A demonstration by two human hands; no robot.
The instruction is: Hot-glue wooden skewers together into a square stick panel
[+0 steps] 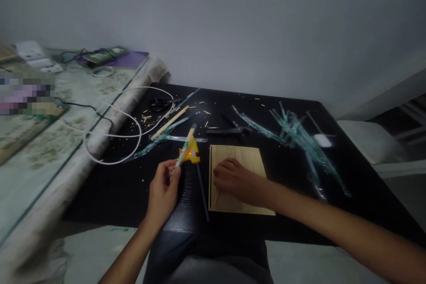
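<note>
My left hand (165, 186) is closed around a pair of chopsticks in a printed plastic sleeve (184, 151), tilted up and away from me. Just behind the sleeve lies a yellow glue gun (193, 150) with a small orange light. A long grey glue stick (202, 193) runs from it toward me. On a square panel of pale wooden sticks (251, 162) rests my right hand (229, 176), its fingers curled down. What those fingers pinch, if anything, is hidden.
Beyond the panel lie black-handled scissors (161, 104), dark pliers-like cutters (233, 130) and loose sticks (170, 123). Torn wrappers (306, 142) are heaped at right. A white cable (113, 135) loops at left, near a cloth-covered glass table (89, 93). A white chair (366, 142) stands right.
</note>
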